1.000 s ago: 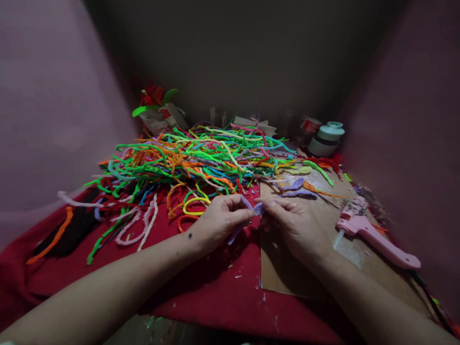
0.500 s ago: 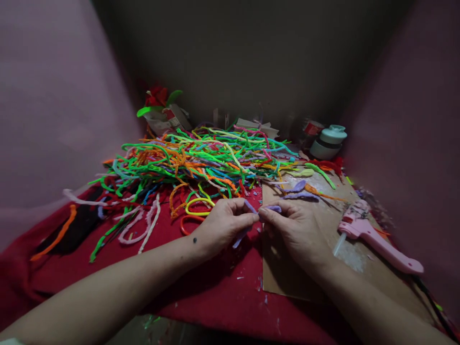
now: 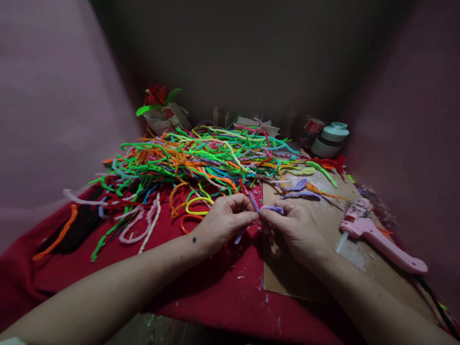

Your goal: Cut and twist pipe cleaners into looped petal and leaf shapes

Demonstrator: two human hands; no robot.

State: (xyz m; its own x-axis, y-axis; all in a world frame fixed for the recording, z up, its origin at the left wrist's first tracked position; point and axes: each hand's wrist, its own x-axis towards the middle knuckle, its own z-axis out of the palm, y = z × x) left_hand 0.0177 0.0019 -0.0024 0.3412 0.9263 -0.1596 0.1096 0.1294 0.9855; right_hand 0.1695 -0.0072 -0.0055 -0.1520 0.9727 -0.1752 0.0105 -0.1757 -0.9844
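Note:
My left hand (image 3: 223, 224) and my right hand (image 3: 295, 229) meet fingertip to fingertip over the red cloth (image 3: 201, 282). Both pinch a short lilac pipe cleaner (image 3: 272, 209), which is bent between them. One end pokes up past my left thumb and another hangs below my left fingers. Just behind the hands lies a big heap of coloured pipe cleaners (image 3: 201, 160). Two shaped lilac pieces (image 3: 298, 189) rest on the cardboard sheet (image 3: 316, 249) beyond my right hand.
A pink glue gun (image 3: 377, 237) lies on the cardboard at the right. A white lidded jar (image 3: 330, 139) stands at the back right. A red pipe-cleaner flower (image 3: 156, 98) sits at the back left. Loose pink, orange and black pipe cleaners (image 3: 108, 223) lie at the left.
The lilac pipe cleaner has been bent further, and its right end now sticks out flat above my right fingers. Both hands stay almost in the same place.

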